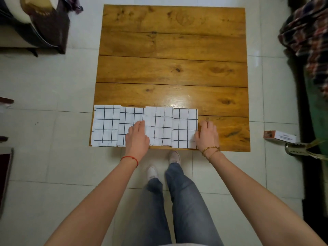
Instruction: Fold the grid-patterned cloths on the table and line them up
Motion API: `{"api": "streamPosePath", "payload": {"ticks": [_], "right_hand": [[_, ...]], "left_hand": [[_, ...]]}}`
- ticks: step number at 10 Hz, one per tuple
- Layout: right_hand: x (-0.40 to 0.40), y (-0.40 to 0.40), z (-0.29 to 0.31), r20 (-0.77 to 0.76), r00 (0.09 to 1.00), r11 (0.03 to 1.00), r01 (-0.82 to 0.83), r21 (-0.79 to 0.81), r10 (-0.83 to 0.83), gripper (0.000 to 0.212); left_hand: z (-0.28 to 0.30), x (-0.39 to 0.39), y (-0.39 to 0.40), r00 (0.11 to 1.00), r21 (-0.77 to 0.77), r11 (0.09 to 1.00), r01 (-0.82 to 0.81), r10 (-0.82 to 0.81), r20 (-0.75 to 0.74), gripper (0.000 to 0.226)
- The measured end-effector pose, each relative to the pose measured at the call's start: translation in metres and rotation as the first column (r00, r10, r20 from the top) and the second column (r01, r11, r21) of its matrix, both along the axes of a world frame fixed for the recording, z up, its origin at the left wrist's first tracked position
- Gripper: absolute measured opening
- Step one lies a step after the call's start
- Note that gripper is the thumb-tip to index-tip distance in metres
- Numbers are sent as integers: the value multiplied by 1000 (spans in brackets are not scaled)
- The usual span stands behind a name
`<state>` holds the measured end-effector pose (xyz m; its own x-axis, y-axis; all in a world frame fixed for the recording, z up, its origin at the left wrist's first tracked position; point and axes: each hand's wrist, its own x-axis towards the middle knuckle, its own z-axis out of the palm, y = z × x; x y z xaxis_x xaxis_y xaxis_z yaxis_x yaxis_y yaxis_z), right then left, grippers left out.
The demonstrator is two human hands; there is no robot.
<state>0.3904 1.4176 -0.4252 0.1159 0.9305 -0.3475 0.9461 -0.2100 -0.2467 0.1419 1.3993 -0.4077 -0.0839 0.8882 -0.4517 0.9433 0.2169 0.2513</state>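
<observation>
Four folded grid cloths [144,126] lined along near edge of tabletop [172,68]. Left hand [137,137], right hand [206,135] laid flat, nothing grasped. Row best squared by even inward pressure, far edges levelled.

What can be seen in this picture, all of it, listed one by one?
folded cloths: four, white with black grid, side by side along the table's near edge
table: one, brown wood, centre
floor: pale tiles, all round the table
small box: one, red and white, on the floor to the right
plaid fabric: dark red and blue, far right
left hand: red string at the wrist, fingers flat on the second cloth from the left
right hand: gold bangles at the wrist, at the right edge of the rightmost cloth
legs: two, blue jeans, white shoes
</observation>
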Motion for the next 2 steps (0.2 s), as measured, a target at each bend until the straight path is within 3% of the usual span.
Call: {"api": "streamPosePath", "payload": {"ticks": [2], "right_hand": [[-13,6,48,-32,997,996,-64,55,66,51]], "left_hand": [[52,-19,4,998,136,989,62,-62,-4,60]]}}
